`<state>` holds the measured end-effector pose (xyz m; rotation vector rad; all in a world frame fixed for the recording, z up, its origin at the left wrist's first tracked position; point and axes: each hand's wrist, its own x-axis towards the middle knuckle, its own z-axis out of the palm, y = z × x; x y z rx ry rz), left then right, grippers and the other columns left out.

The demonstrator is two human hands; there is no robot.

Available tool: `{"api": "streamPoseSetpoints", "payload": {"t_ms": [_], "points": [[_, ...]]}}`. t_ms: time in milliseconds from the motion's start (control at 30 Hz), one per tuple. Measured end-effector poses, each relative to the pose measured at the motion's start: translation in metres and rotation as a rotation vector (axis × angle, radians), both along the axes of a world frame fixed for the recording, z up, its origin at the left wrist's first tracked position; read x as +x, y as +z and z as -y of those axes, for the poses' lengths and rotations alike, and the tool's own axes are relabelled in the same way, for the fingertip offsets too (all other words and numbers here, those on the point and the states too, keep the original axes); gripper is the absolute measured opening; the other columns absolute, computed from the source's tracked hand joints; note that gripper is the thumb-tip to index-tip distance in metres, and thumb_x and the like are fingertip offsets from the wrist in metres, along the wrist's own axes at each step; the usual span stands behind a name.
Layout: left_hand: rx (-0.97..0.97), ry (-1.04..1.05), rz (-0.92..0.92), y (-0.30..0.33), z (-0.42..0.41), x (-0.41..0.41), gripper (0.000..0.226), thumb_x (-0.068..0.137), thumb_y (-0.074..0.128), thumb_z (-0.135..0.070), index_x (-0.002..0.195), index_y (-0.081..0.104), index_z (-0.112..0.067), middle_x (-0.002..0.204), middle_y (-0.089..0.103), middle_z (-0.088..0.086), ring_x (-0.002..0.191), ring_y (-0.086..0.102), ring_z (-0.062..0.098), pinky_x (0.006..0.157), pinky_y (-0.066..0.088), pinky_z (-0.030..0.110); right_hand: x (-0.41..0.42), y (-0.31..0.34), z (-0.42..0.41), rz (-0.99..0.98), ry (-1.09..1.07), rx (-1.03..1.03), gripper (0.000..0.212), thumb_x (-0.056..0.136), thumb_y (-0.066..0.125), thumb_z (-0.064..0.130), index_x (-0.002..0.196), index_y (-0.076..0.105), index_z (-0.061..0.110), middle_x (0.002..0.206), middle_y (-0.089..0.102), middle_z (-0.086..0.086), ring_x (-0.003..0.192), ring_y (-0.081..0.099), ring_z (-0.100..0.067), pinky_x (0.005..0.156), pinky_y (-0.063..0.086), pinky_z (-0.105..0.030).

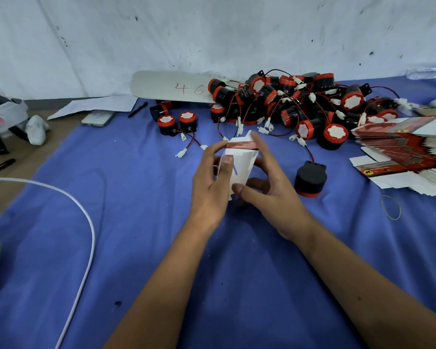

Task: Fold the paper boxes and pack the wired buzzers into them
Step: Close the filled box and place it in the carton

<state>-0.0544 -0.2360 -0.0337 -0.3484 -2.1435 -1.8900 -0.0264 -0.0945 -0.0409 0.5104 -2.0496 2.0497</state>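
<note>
Two hands meet mid-frame over the blue cloth (136, 248), both on one paper box (239, 162). Left to right: a white cable (86, 222) curves across the cloth's left part; beyond it, off the cloth, lie a black marker (0, 166), a phone (98, 118) and a pen (137, 109) near the wall. Farther back a grey board (166, 86) marked "46" rests flat, with two loose buzzers (178, 122) just in front of it, wires trailing toward you. Your left hand (209, 187) grips the box's left side, thumb on the near white face, fingertips curled over the top edge by the red stripe. The box is held above the cloth, partly opened, white inner face toward you. Your right hand (269, 182) clamps the right side, fingers wrapped up along the far edge, thumb pressing the lower front. Just right of that hand a single buzzer (310, 178) sits on the cloth, black base up, red rim down, its wire running back. Behind it the big buzzer pile (300, 102) lies tangled against the wall. Far right: a fanned stack of flat boxes (403, 149), red print showing, and a rubber band (390, 207) on the cloth near it.
</note>
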Motion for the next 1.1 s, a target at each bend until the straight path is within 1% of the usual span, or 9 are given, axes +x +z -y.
{"api": "streamPoseSetpoints", "payload": {"t_ms": [133,300,467,567,667,800,933,1000,1100], "points": [[-0.153,0.164,-0.106,-0.002,0.004,-0.002,0.033,0.094,0.051,-0.032,0.122,0.068,-0.028,0.107,0.069,-0.013,0.103,0.063,0.004,0.086,0.048,0.02,0.0,-0.001,0.005,-0.117,-0.191,0.2,0.055,0.085,0.081,0.019,0.131,0.057,0.036,0.126,0.06,0.01,0.089,0.068,-0.023,0.072,0.06,-0.045],[-0.408,0.117,-0.216,0.003,0.014,-0.003,0.04,0.076,0.073,-0.022,0.114,0.075,-0.034,0.114,0.065,-0.008,0.111,0.062,0.015,0.093,0.054,0.032,-0.007,-0.006,-0.016,-0.307,-0.488,0.505,0.034,0.078,0.082,0.046,0.099,0.065,0.025,0.114,0.048,0.004,0.099,0.052,-0.004,0.078,0.044,-0.015],[-0.516,-0.028,-0.31,0.005,0.031,-0.007,0.057,0.07,0.084,0.0,0.117,0.076,-0.03,0.141,0.051,0.001,0.113,0.06,0.012,0.094,0.048,0.014,-0.007,-0.002,-0.018,-0.411,-0.399,0.692,0.036,0.094,0.068,0.04,0.128,0.06,0.029,0.118,0.061,0.013,0.079,0.053,0.012,0.074,0.045,-0.014],[-0.392,0.119,-0.348,0.008,0.025,-0.002,0.068,0.072,0.071,0.008,0.133,0.066,-0.021,0.152,0.037,0.007,0.127,0.049,0.01,0.098,0.045,0.012,-0.009,-0.006,-0.015,-0.363,-0.455,0.617,0.037,0.101,0.054,0.021,0.137,0.052,0.03,0.095,0.063,0.02,0.073,0.059,0.005,0.066,0.047,-0.017],[-0.087,0.26,-0.134,0.009,0.017,0.0,0.078,0.074,0.073,0.007,0.141,0.054,-0.029,0.149,0.031,0.003,0.126,0.048,0.003,0.087,0.054,0.015,-0.01,-0.007,-0.016,-0.267,-0.465,0.505,0.046,0.101,0.044,0.008,0.137,0.044,0.036,0.088,0.059,0.014,0.068,0.066,-0.012,0.056,0.058,-0.035],[0.019,0.105,0.167,0.005,0.012,0.001,0.075,0.084,0.067,0.005,0.143,0.047,-0.038,0.129,0.056,-0.003,0.101,0.063,-0.006,0.075,0.06,0.023,-0.009,-0.009,-0.014,-0.3,-0.435,0.462,0.043,0.099,0.04,-0.004,0.119,0.055,0.031,0.088,0.057,-0.005,0.054,0.063,-0.014,0.039,0.054,-0.031],[0.041,-0.109,0.242,0.006,0.015,-0.002,0.084,0.084,0.045,0.02,0.133,0.051,-0.048,0.122,0.067,0.003,0.1,0.069,0.013,0.07,0.063,0.034,-0.007,-0.007,-0.017,-0.311,-0.439,0.55,0.063,0.09,0.037,-0.008,0.13,0.06,0.034,0.114,0.053,-0.004,0.06,0.061,-0.017,0.05,0.056,-0.036],[-0.013,-0.181,0.218,0.005,0.02,-0.004,0.084,0.085,0.044,0.022,0.132,0.052,-0.046,0.123,0.066,0.003,0.093,0.067,0.006,0.066,0.058,0.024,-0.006,-0.003,-0.015,-0.332,-0.482,0.703,0.084,0.081,0.037,-0.013,0.141,0.054,0.043,0.14,0.046,-0.001,0.068,0.06,-0.017,0.058,0.053,-0.032],[-0.082,-0.191,0.186,0.004,0.024,-0.006,0.082,0.086,0.043,0.023,0.137,0.051,-0.041,0.119,0.064,-0.008,0.095,0.064,0.004,0.07,0.056,0.024,-0.005,0.0,-0.013,-0.363,-0.39,0.796,0.088,0.078,0.036,-0.014,0.141,0.056,0.044,0.153,0.045,0.005,0.111,0.062,-0.019,0.076,0.056,-0.035]]}}
